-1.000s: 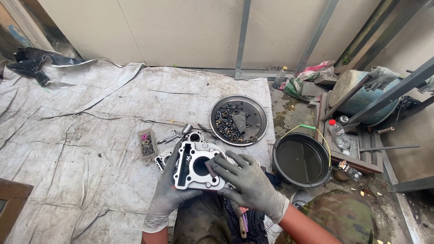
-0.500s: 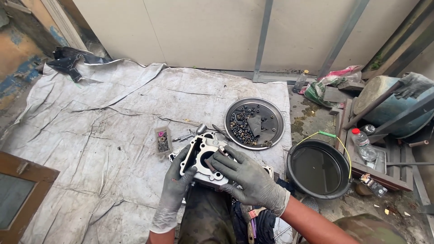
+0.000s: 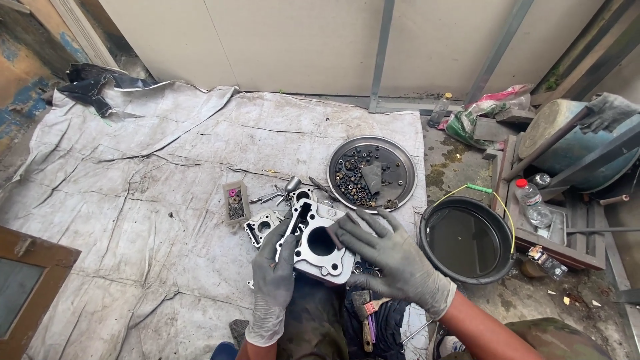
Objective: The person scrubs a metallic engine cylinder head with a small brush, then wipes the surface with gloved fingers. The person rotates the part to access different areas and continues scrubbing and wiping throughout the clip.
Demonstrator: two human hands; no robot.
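Observation:
A silver engine cylinder block [image 3: 319, 244] with a round bore is held over my lap. My left hand [image 3: 275, 279], in a dirty grey glove, grips its left edge from below. My right hand [image 3: 390, 255], also gloved, lies flat across its right side, fingers spread over the top face. Just beyond the block, smaller metal engine parts [image 3: 265, 225] and valves [image 3: 285, 188] lie on the grey tarp [image 3: 133, 193].
A round metal tray [image 3: 399, 165] holds bolts and a dark rag. A small open box [image 3: 235, 201] of tiny parts sits left of it. A black bucket [image 3: 467, 241] of dark liquid stands at right, beside plastic bottles [image 3: 533, 200] and a blue drum [image 3: 567, 143]. A hammer [image 3: 363, 317] lies near my knee.
The view has shifted, so the scene sits further right and lower. Both hands stay on the cylinder block in the same grip.

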